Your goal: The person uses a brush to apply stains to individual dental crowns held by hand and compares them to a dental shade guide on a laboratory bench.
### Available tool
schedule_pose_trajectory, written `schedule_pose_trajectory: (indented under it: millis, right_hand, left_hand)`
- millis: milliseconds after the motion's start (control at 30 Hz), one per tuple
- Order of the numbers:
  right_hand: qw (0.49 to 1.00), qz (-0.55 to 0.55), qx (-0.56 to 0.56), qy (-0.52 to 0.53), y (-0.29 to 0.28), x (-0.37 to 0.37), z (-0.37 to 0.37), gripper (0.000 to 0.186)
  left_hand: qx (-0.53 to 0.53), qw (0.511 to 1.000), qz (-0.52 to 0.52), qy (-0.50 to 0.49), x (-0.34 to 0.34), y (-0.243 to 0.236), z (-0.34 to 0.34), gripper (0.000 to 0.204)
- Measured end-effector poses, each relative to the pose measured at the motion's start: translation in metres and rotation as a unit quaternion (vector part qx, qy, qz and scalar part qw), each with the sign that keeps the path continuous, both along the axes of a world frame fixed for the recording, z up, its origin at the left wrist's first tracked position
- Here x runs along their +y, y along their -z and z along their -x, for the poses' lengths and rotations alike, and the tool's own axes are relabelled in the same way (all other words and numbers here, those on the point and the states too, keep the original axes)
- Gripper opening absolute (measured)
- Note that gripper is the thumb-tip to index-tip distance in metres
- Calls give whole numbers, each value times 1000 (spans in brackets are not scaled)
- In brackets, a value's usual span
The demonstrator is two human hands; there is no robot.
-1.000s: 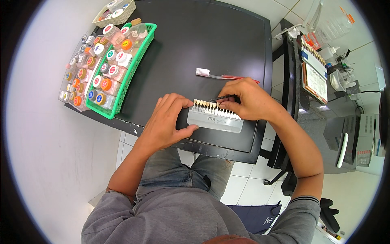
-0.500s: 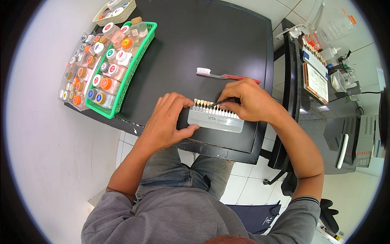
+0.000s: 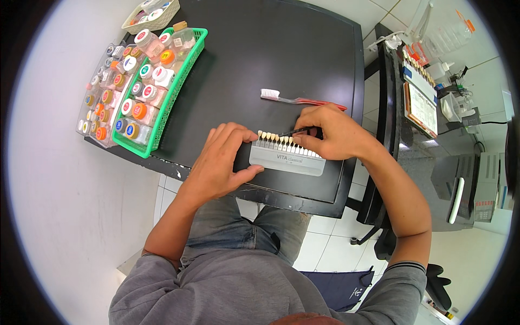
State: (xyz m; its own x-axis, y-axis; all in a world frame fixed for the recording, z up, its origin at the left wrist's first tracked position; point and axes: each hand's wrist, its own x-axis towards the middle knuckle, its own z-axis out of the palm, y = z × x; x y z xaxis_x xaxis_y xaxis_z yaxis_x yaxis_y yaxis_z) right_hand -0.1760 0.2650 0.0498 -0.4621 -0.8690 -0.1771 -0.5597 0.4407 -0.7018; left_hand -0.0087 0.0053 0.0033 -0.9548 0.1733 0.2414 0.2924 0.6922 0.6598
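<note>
A grey dental shade guide (image 3: 287, 162) with a row of tooth-shaped tabs lies near the front edge of the black table (image 3: 238, 70). My left hand (image 3: 216, 160) grips its left end, index finger at the upper corner and thumb at the lower one. My right hand (image 3: 331, 132) pinches a thin black stick-like tool (image 3: 295, 131); its tip points left, by the tops of the tabs. Whether that tip touches a tab I cannot tell. The right fingers hide the tabs at the right end. Beyond the guide lies a toothbrush (image 3: 303, 101) with a clear and red handle.
On the left stand a green basket (image 3: 187, 67) of capped jars, a clear box (image 3: 86, 111) of more jars, and a cream basket (image 3: 172, 15). A side desk (image 3: 392, 86) on the right carries another shade guide (image 3: 420, 70) and a notebook (image 3: 422, 111).
The black tool's tip has shifted slightly away from me, from over the tabs' lower part to their upper ends. My left hand keeps its hold on the shade guide.
</note>
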Motion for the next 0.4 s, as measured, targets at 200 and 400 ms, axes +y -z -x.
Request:
schedule_pose_trajectory:
  millis: [200,400]
  right_hand:
    - [1000,-1,1,3,4,0,-1,25]
    - [1000,-9,-11,15,4,0,2,26]
  left_hand:
    - [-5,1000,-2,-6,1,-4,1,57]
    - [-36,999,-1,-7,1,-8,3,57]
